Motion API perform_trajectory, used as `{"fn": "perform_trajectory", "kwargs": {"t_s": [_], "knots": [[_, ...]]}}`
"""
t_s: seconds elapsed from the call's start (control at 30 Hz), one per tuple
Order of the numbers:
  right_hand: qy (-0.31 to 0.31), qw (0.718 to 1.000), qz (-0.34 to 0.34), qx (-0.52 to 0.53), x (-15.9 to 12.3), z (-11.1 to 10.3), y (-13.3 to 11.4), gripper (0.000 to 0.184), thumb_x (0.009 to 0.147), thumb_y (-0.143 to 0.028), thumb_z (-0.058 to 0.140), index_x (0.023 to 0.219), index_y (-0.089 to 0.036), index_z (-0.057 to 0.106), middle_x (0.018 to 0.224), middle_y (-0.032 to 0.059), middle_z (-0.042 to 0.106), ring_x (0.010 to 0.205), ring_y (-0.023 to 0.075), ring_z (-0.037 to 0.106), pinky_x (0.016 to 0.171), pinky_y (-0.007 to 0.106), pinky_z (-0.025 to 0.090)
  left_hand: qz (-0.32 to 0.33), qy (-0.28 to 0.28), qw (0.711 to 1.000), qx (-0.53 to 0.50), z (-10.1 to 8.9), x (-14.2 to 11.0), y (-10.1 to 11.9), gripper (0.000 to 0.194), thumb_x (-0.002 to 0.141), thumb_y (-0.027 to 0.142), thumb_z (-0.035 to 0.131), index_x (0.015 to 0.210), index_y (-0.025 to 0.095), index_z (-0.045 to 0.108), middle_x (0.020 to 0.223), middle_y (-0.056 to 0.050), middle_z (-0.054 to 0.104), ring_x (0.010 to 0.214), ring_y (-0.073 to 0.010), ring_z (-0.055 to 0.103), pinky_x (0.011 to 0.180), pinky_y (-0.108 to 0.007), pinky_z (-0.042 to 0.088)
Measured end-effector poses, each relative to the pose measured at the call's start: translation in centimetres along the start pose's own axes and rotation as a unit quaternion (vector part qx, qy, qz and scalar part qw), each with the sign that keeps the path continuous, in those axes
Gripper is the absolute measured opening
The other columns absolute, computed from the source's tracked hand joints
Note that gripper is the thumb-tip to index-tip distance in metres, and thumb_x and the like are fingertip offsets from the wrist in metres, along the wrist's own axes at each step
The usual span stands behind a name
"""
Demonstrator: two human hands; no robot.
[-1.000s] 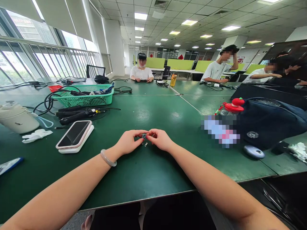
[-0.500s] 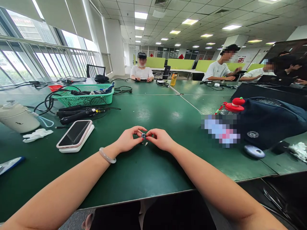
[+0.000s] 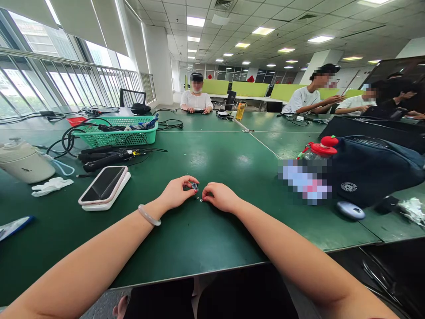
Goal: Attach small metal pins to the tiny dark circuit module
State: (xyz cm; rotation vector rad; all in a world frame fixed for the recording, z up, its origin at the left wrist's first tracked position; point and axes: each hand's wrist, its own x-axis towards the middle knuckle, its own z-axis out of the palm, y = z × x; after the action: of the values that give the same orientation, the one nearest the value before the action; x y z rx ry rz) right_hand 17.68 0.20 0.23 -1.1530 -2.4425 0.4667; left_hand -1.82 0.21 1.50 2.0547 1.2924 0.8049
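Your left hand (image 3: 177, 193) pinches a small dark part (image 3: 195, 186) over the bench (image 3: 199, 248), so that one is already picked up; your right hand (image 3: 222, 196) bunches at a tiny pale piece (image 3: 201, 200), its grip unreadable. Both pieces are apart, and what is left is unclear.

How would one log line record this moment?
left hand: holds small dark piece | right hand: at tiny white piece, grip unclear | tabletop: green, beneath hands

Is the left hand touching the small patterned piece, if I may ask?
Touching: the head view shows the left hand pinching the small patterned piece between thumb and fingers.
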Motion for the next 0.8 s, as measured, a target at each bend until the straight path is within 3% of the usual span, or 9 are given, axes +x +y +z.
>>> {"fn": "perform_trajectory", "kwargs": {"t_s": [0.13,0.33,0.53,0.8], "knots": [[0.024,1.000,0.012,0.006,0.02,-0.41,0.02,0.005,0.077,-0.017,0.060,0.075,-0.019,0.064,0.076,-0.0003,0.057,0.072,0.0095,0.051,0.069,0.021,0.038,-0.005,0.008,1.000,0.001,-0.03,0.05,-0.24,0.028,0.069,0.031,0.058,0.095,0.020,0.061,0.081,-0.002,0.065,0.078,-0.0162,0.060,0.079,-0.031,0.047],[0.048,0.993,0.094,-0.050,-0.16,-1.03,0.27,0.007,0.078,-0.022,0.059,0.077,-0.019,0.065,0.080,0.0024,0.059,0.075,0.0124,0.053,0.069,0.024,0.039,-0.005,0.010,1.000,0.005,-0.04,-0.05,-0.21,0.029,0.070,0.032,0.056,0.096,0.021,0.061,0.078,-0.001,0.063,0.074,-0.0150,0.060,0.076,-0.030,0.047],[0.002,1.000,0.008,-0.022,-0.28,-0.64,-0.18,0.006,0.076,-0.024,0.063,0.080,-0.020,0.066,0.081,0.0003,0.057,0.074,0.0102,0.053,0.070,0.022,0.040,-0.005,0.012,1.000,0.022,-0.06,0.02,-0.29,0.036,0.072,0.032,0.052,0.105,0.022,0.061,0.080,-0.001,0.062,0.074,-0.0145,0.058,0.073,-0.028,0.047],[-0.023,0.997,-0.026,-0.062,-0.18,-0.37,-0.28,0.008,0.080,-0.023,0.058,0.078,-0.019,0.064,0.082,0.0006,0.058,0.072,0.0099,0.053,0.065,0.021,0.038,-0.017,0.004,0.999,0.050,-0.20,0.03,-0.04,0.033,0.073,0.033,0.051,0.102,0.023,0.063,0.080,-0.001,0.064,0.072,-0.0151,0.058,0.071,-0.027,0.046]]}}
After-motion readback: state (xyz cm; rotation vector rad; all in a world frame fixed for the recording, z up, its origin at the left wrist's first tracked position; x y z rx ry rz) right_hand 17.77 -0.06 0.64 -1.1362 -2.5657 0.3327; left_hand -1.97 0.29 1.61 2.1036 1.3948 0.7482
